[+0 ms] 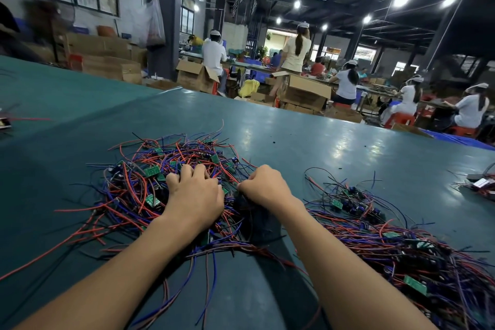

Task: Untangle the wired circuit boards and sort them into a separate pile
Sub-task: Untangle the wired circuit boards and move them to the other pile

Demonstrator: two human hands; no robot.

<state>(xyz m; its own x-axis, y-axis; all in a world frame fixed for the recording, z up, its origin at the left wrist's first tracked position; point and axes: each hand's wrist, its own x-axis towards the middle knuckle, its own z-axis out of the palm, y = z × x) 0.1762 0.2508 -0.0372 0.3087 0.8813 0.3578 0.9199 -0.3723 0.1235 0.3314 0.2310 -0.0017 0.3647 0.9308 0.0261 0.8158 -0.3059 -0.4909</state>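
**As 2 Hands Meet in the Tangle, a 2nd Pile Lies Off to the Right**

While rows of seated workers bend over benches at the back of the hall, the action up front is all on the teal table (334, 158). Dead centre sits the tangled pile (134, 195), a knot of red, blue and black wires with small green circuit boards (152, 171) poking out all through it. The left hand (197, 197) is right on top of it, knuckles up, fingers curled down into the strands and gripping a clump; the fingertips themselves are buried out of sight. Just beside it comes the right hand (266, 187), folded narrow, thumb and fingertips pinching wires at the tangle's right edge. A dark wad of black wire (254, 215) lies directly under that wrist.

Over to the right, apart from the knot, the sorted pile (388, 244) stretches along the table toward the near edge, its wires running roughly the same way and green boards showing among them. Loose red strands trail off the left side of the tangle.

Beyond the table's far edge stand open cardboard boxes (305, 92), and red stools (400, 118) sit under the workers on the right.
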